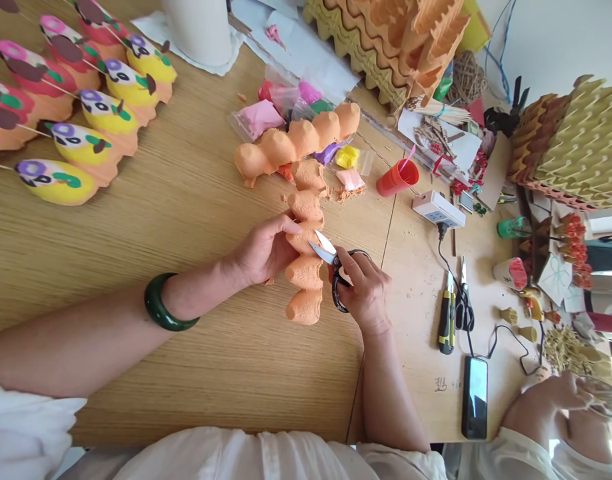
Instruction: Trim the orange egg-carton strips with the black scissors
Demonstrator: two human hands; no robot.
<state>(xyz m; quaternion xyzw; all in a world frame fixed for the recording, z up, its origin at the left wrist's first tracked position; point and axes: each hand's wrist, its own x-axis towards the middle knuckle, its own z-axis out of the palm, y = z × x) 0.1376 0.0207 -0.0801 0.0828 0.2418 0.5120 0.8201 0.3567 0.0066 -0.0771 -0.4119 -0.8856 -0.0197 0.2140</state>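
Observation:
My left hand (pixel 273 247) is closed on an orange strip of egg carton (pixel 305 270), thumb over one of its cups. Its several cups run in a line toward me above the wooden table. In my right hand (pixel 363 290) is a pair of black-handled scissors (pixel 339 267). Their blades are parted and point at the strip's right edge, near a gap between two cups. Just beyond lies a second egg-carton strip (pixel 299 143), on and beside small bags of coloured clay (pixel 259 119).
Painted carton pieces on sticks (pixel 86 140) stand at the left. Stacked egg trays (pixel 386 47) are at the back. Right are a red cup (pixel 397 178), power strip (pixel 439 210), utility knife (pixel 447 313), spare scissors (pixel 465 300), phone (pixel 475 398) and another person's hands (pixel 556 400).

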